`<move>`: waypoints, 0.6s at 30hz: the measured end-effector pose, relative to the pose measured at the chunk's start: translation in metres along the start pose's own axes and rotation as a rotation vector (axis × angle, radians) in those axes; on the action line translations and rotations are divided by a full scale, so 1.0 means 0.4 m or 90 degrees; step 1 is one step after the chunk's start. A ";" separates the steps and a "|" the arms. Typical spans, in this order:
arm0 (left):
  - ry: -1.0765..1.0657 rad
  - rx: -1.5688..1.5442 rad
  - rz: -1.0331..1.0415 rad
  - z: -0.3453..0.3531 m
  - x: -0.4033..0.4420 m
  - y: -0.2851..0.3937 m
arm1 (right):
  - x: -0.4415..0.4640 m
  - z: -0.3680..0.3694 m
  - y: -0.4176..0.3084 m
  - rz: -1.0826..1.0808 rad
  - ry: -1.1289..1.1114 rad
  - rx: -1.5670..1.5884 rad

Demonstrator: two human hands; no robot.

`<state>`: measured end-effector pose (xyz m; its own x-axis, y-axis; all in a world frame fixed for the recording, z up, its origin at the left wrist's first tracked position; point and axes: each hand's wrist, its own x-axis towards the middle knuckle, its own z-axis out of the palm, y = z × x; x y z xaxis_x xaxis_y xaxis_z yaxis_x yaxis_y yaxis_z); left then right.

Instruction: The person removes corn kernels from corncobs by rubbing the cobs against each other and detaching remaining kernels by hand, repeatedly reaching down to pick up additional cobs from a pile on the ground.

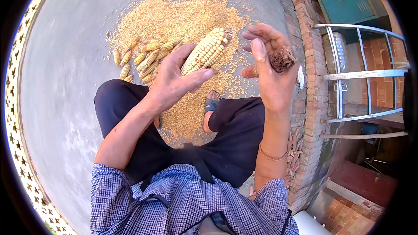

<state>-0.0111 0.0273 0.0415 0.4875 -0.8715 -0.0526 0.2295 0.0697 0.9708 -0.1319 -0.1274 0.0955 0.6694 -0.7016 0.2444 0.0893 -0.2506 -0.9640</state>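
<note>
My left hand (172,78) is closed around the lower part of a corn ear (208,50) covered in pale kernels, its thumb lying along the near side. The ear tilts up to the right, with a brownish tip. In my right hand (273,85) a bare reddish-brown corncob (283,59) lies across the palm, held behind the thumb, while the fingers stay partly spread. The two hands are apart, and the cob does not touch the ear. Below them spreads a heap of loose kernels (170,19), with several corn ears (148,63) lying at its left.
My legs (126,100) are bent on both sides of the kernels, and a sandalled foot (211,106) rests among them. A low brick edge (314,69) runs along the right, beside a metal rail frame (363,75). Reddish cobs (294,154) lie by the bricks.
</note>
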 end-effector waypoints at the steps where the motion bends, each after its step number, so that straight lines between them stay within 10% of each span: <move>1: 0.015 0.037 0.024 -0.005 -0.001 -0.004 | 0.006 0.023 0.000 0.003 -0.020 0.025; 12: 0.098 0.452 0.217 -0.015 0.006 -0.053 | 0.006 0.192 0.095 -0.082 0.034 -0.139; 18: 0.059 0.337 0.199 -0.005 0.004 -0.070 | 0.027 0.161 0.161 0.024 0.020 -0.054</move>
<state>-0.0152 0.0248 0.0137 0.5410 -0.8010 0.2563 -0.3737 0.0441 0.9265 -0.0713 -0.1082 0.0294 0.6473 -0.7318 0.2132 0.0012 -0.2787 -0.9604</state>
